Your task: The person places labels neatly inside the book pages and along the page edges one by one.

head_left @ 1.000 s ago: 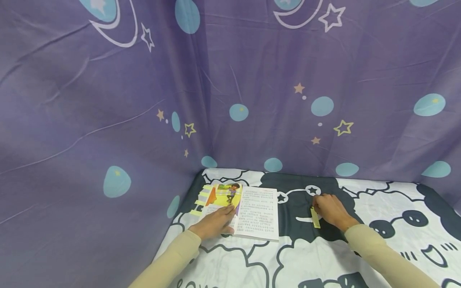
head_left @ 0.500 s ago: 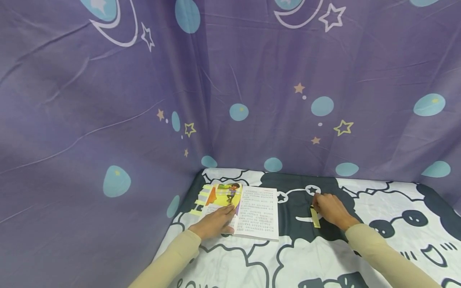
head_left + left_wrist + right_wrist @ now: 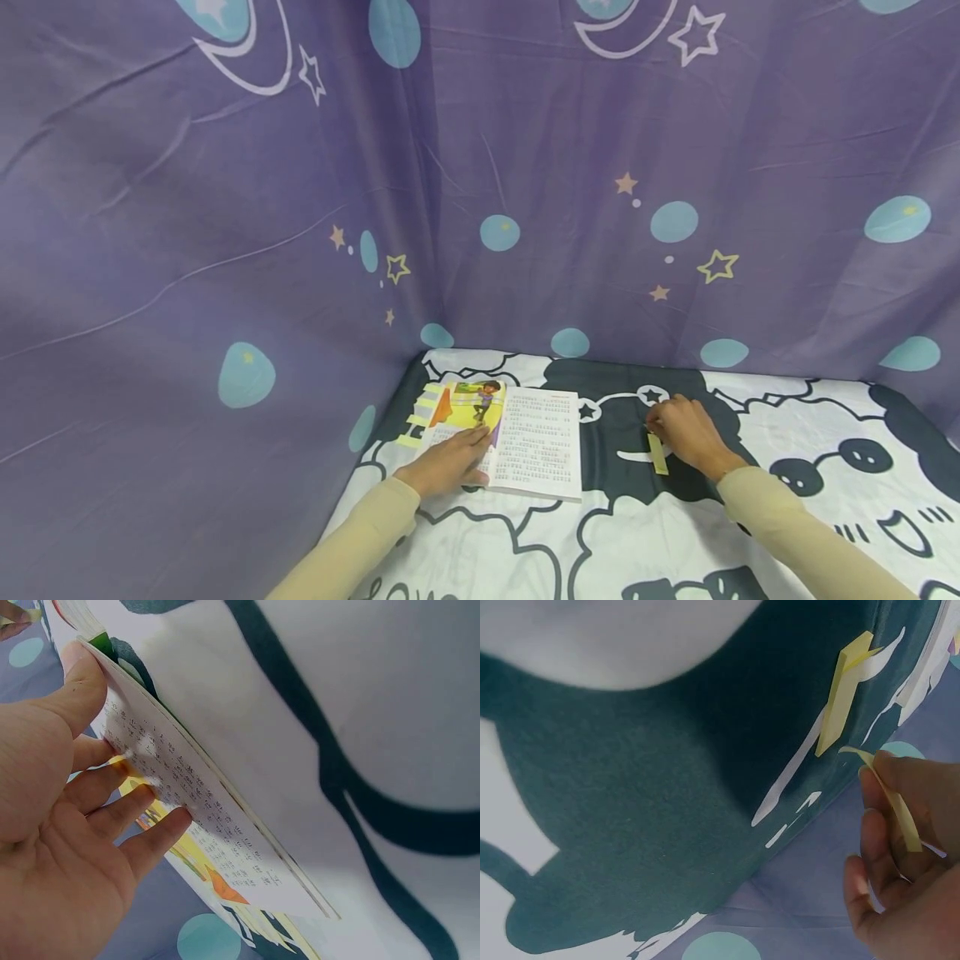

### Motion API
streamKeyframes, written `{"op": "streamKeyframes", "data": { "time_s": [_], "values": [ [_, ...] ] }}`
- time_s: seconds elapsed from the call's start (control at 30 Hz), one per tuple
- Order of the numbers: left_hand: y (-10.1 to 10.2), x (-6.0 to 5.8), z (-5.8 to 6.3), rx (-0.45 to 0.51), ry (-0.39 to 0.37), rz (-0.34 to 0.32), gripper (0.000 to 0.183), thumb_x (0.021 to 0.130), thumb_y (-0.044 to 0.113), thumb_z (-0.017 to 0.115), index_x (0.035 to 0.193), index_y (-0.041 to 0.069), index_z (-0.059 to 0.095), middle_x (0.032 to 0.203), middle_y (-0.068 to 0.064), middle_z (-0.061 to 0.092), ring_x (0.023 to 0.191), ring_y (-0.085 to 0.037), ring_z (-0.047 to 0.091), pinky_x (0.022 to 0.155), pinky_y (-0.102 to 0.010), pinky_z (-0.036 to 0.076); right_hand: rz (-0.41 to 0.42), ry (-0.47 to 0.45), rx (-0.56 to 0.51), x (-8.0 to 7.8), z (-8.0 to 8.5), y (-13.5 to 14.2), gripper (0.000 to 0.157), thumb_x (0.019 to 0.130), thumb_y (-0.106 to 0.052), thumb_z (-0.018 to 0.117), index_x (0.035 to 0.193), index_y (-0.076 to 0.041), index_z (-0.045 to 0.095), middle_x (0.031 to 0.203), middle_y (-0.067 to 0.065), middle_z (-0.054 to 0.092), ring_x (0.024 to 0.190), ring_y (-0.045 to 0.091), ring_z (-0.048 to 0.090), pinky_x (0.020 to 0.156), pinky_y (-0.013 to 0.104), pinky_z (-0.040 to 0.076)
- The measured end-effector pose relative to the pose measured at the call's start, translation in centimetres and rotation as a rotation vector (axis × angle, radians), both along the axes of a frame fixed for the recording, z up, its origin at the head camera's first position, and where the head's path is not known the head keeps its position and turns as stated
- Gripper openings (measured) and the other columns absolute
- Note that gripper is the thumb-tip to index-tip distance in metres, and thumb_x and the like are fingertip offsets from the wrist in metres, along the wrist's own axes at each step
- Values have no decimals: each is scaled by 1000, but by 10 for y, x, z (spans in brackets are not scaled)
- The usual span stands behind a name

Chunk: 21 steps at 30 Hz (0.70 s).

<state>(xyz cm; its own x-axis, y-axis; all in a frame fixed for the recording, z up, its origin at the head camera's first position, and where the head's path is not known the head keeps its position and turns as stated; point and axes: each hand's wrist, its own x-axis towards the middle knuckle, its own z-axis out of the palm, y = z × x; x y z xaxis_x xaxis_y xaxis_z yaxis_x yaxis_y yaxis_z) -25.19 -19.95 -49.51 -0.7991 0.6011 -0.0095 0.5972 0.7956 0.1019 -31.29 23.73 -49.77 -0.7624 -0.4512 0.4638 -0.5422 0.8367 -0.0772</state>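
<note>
An open book (image 3: 538,446) with printed text and a colour picture lies on the bedding at the left. My left hand (image 3: 448,460) rests on its left page. In the left wrist view the fingers (image 3: 161,836) stretch loosely over the text, and the thumb sits at the book's lower edge. With thumb and index finger, my right hand (image 3: 686,432) pinches a thin yellow sticky-note strip (image 3: 902,817), bent and clear of the pad. Just below that hand, the narrow yellow sticky-note pad (image 3: 658,455) lies on a dark patch of bedding, its top sheet edge lifted.
Several yellow sticky tabs (image 3: 411,435) stick out from the book's left edge. Black-and-white cartoon bedding (image 3: 480,550) covers the surface beneath everything. A purple curtain (image 3: 555,167) with moons and stars hangs behind and along the left side.
My right hand has shifted slightly left and up from the pad's top end. The left hand and the book have stayed in place.
</note>
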Motion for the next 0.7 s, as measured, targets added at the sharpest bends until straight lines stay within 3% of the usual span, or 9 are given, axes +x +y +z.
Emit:
{"op": "streamKeyframes", "data": {
  "time_s": [0.17,0.4,0.7],
  "values": [
    [0,0,3,17,-40,12,82,94,42,68,157,-1,38,164,-20,33,150,-36,33,120,-48,35,-27,3,-16,-1,3,-5,10,78,-8,89,80,-12,80,77,-1,75,70,22,60,64,46,49],
    [-1,0,3,20,-52,15,82,95,42,68,157,-1,37,164,-21,33,150,-38,32,120,-49,35,-6,19,-43,-3,6,-17,17,79,-5,87,78,-17,75,72,-8,70,69,18,57,64,44,45],
    [-1,3,4,28,-79,37,81,95,41,68,157,0,37,165,-17,32,152,-35,30,121,-48,33,3,52,-36,-9,3,-33,13,80,-7,87,82,-16,78,74,-6,72,71,19,56,63,42,45]
  ]
}}
